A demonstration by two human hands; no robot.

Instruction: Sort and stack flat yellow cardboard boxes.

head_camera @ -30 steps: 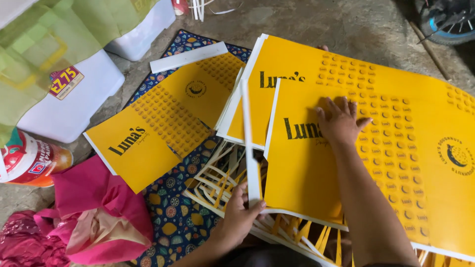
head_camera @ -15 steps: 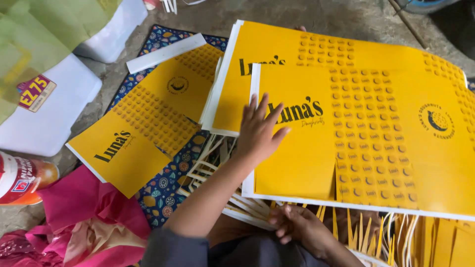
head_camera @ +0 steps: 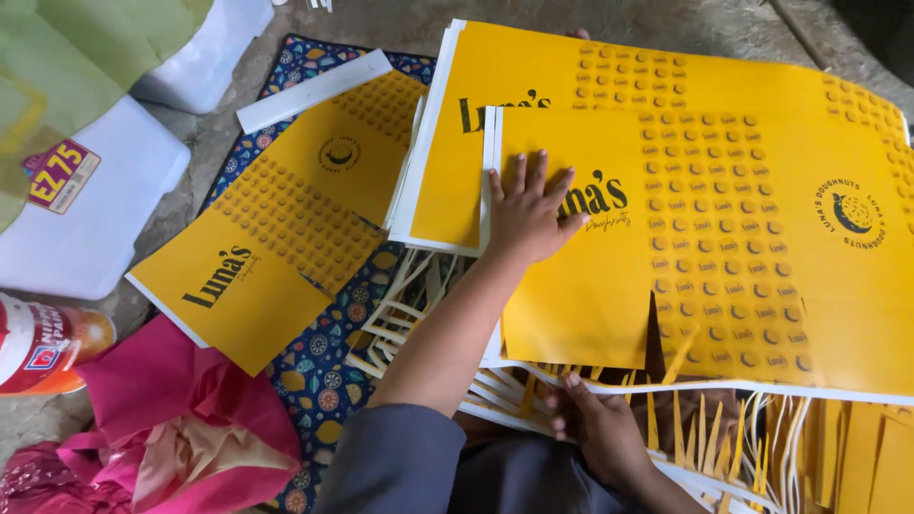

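Note:
A large yellow printed card sheet (head_camera: pixel 724 257) with die-cut outlines lies on top of a stack of like sheets (head_camera: pixel 447 171). My left hand (head_camera: pixel 528 205) presses flat on its left part, fingers spread, the grey-sleeved arm reaching up from below. My right hand (head_camera: pixel 600 428) sits at the sheet's near edge, with its fingers curled on the white border. Under that edge lies a heap of cut yellow and white offcut strips (head_camera: pixel 419 305).
A separate die-cut yellow piece (head_camera: pixel 286 228) and a white strip (head_camera: pixel 314 88) lie on a patterned blue mat (head_camera: pixel 324 371). Pink cloth (head_camera: pixel 181 419) and a red-labelled bottle (head_camera: pixel 43 347) are at the lower left. White sheets (head_camera: pixel 95 219) and green bags (head_camera: pixel 86 48) are at the upper left.
My right hand left the top of the sheet and dropped to its near edge. My left hand rose from the strips and now presses on the sheet, which sits further right.

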